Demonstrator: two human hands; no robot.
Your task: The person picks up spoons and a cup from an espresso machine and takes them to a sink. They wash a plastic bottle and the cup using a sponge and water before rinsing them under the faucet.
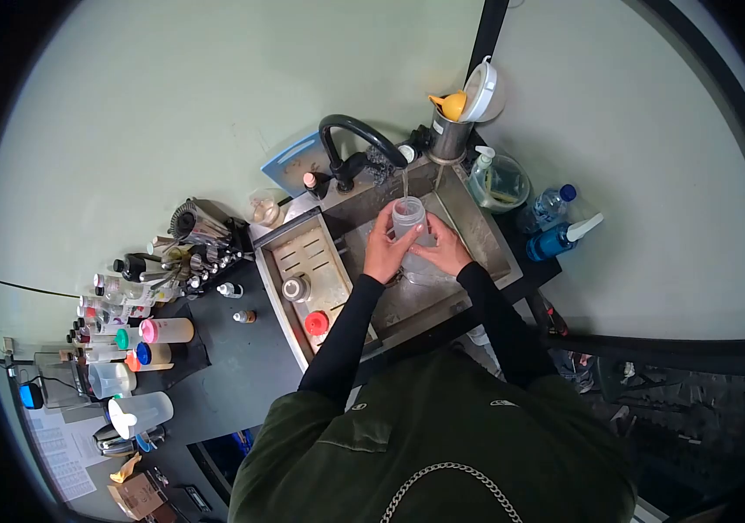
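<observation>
My left hand [386, 249] and my right hand [445, 251] both grip a translucent wide-mouthed plastic bottle [408, 212] from opposite sides, fingers wrapped around it. No lid is on its mouth, which faces up beneath the black faucet [358, 127]. A thin stream of water falls from the spout toward the mouth. Below the bottle lies the stainless steel sink [493, 228]. On the slotted tray [307, 248] left of the basin sit a red cap [317, 322] and a small container with a grey top [296, 288].
Behind the sink lean a blue-edged board [291, 163] and a steel canister [450, 139] holding a yellow scoop. Along the right edge stand a soap dispenser [500, 181], a water bottle [549, 209] and a blue spray bottle [555, 241]. Squeeze bottles [168, 330] and utensils crowd the left counter.
</observation>
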